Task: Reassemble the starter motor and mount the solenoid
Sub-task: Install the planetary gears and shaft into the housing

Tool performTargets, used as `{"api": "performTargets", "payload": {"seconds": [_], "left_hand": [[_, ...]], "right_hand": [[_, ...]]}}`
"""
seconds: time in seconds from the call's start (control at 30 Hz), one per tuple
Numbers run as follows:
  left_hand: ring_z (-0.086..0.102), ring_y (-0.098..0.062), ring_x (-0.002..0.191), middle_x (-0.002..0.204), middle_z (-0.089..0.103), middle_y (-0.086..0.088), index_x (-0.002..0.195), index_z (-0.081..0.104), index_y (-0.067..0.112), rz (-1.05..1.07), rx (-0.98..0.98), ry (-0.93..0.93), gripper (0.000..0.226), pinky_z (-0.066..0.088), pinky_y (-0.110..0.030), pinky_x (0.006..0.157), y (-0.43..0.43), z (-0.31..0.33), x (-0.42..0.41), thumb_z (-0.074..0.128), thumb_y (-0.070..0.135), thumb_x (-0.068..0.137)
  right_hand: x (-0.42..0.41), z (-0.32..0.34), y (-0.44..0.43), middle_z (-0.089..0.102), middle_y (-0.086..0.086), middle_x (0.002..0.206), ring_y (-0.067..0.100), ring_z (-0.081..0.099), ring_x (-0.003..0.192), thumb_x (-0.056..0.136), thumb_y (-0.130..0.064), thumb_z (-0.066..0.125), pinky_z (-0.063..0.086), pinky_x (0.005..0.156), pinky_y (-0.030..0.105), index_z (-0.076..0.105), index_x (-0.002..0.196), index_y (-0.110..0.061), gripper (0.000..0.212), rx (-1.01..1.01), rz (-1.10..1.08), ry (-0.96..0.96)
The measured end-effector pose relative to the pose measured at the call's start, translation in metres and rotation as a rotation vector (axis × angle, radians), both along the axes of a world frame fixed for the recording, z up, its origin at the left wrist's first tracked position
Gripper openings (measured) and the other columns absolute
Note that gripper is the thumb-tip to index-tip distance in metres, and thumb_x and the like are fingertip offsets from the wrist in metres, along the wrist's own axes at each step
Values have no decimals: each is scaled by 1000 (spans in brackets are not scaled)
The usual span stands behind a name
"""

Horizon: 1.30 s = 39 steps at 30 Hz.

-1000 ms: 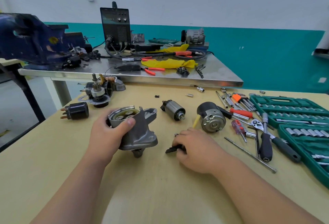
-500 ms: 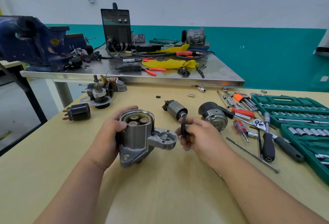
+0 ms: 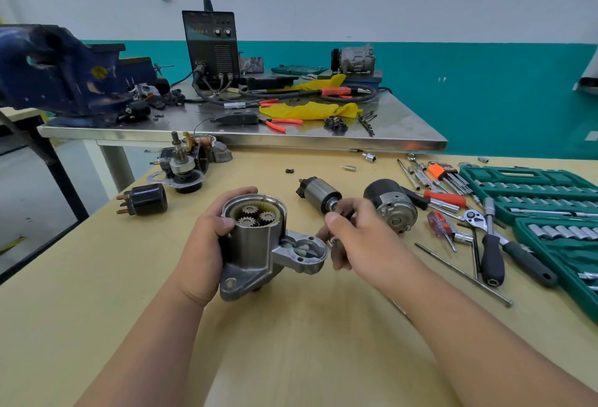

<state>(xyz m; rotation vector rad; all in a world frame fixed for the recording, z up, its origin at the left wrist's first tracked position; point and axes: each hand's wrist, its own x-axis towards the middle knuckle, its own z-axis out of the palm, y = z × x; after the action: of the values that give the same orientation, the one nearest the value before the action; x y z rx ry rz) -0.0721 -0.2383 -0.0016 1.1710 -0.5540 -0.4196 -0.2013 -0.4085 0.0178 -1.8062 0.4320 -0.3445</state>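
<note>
My left hand [image 3: 207,238] grips the grey starter housing [image 3: 255,251] upright above the table, its open top showing three planetary gears [image 3: 255,215]. My right hand [image 3: 356,238] pinches a small dark part [image 3: 348,212] beside the housing's side socket [image 3: 304,249]. The silver solenoid [image 3: 320,194] lies just behind my right hand. The black motor body [image 3: 390,204] lies to its right. A black solenoid cap [image 3: 145,200] and the armature assembly [image 3: 181,170] sit at the left.
A ratchet [image 3: 479,217], screwdrivers [image 3: 492,257], a long bolt [image 3: 462,275] and hex keys [image 3: 443,173] lie right of the parts. Green socket cases [image 3: 543,193] fill the right edge. Behind stands a steel bench [image 3: 246,139] with a blue vise [image 3: 61,73] and a welder [image 3: 210,47].
My left hand stood the housing upright with the gears facing up. My right hand lifted the small dark part off the table and brought it beside the housing's side socket.
</note>
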Motion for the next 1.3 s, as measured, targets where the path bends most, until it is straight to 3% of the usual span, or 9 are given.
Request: {"api": "performTargets", "payload": {"seconds": [0.17, 0.33, 0.43, 0.53, 0.7, 0.87, 1.03, 1.2, 1.3], "left_hand": [[59, -44, 109, 115, 65, -23, 112, 65, 17, 45, 44, -87, 58, 50, -57, 89, -5, 0, -7, 39, 15, 59], [61, -40, 102, 108, 69, -17, 107, 69, 21, 65, 4, 37, 56, 53, -43, 74, -3, -1, -2, 39, 19, 60], [62, -40, 99, 110, 67, -19, 109, 68, 20, 55, -17, 101, 56, 55, -40, 65, -1, 0, 0, 38, 21, 61], [62, -40, 97, 110, 68, -19, 109, 68, 21, 39, -15, 108, 56, 56, -41, 64, -1, 1, -1, 38, 21, 62], [62, -37, 97, 109, 68, -18, 109, 67, 21, 35, 1, 82, 56, 55, -39, 63, -2, 3, -5, 38, 20, 61], [63, -36, 94, 109, 68, -17, 108, 67, 23, 30, 5, 99, 55, 55, -40, 59, -1, 4, -6, 38, 21, 62], [63, -36, 94, 110, 67, -19, 111, 66, 20, 26, -6, 110, 58, 56, -37, 56, -2, 4, -6, 38, 19, 60], [63, -34, 92, 106, 68, -16, 108, 67, 21, 33, 4, 97, 56, 55, -36, 57, -3, 5, -6, 38, 20, 60], [63, -33, 93, 104, 69, -15, 108, 66, 19, 41, 5, 78, 56, 56, -35, 59, -4, 5, -7, 38, 19, 60]], "right_hand": [[-4, 12, 14, 51, -30, 97, -8, 53, 83, 81, -49, 53, 42, 69, 7, 51, 101, -49, 21, -471, 66, -279], [1, 24, -26, 63, -6, 90, 6, 61, 63, 87, -26, 56, 49, 59, 26, 45, 115, -39, 33, -177, -113, -295], [-5, 12, -51, 61, -9, 86, 3, 57, 65, 90, -11, 43, 42, 59, 25, 53, 94, -37, 27, -468, -119, 9], [-5, -7, -51, 59, -11, 93, 8, 56, 81, 90, -34, 47, 46, 64, 27, 55, 101, -40, 15, -901, 74, 379], [8, -11, -40, 64, -6, 105, 19, 60, 95, 87, -50, 54, 52, 72, 32, 60, 118, -39, 34, -1154, 155, 529], [20, -14, -36, 66, 0, 84, 21, 62, 77, 83, -31, 58, 56, 71, 35, 69, 93, -17, 20, -1067, 154, 560], [27, -7, -39, 45, 2, 57, 20, 43, 53, 78, -27, 61, 37, 51, 26, 55, 63, -10, 24, -929, 216, 667], [19, -3, -46, 61, -2, 72, 16, 55, 67, 76, -35, 68, 44, 60, 26, 71, 82, -14, 22, -821, 301, 657], [5, 6, -46, 55, -11, 52, 8, 48, 50, 78, -33, 70, 38, 51, 19, 64, 69, -19, 18, -594, 275, 390]]}}
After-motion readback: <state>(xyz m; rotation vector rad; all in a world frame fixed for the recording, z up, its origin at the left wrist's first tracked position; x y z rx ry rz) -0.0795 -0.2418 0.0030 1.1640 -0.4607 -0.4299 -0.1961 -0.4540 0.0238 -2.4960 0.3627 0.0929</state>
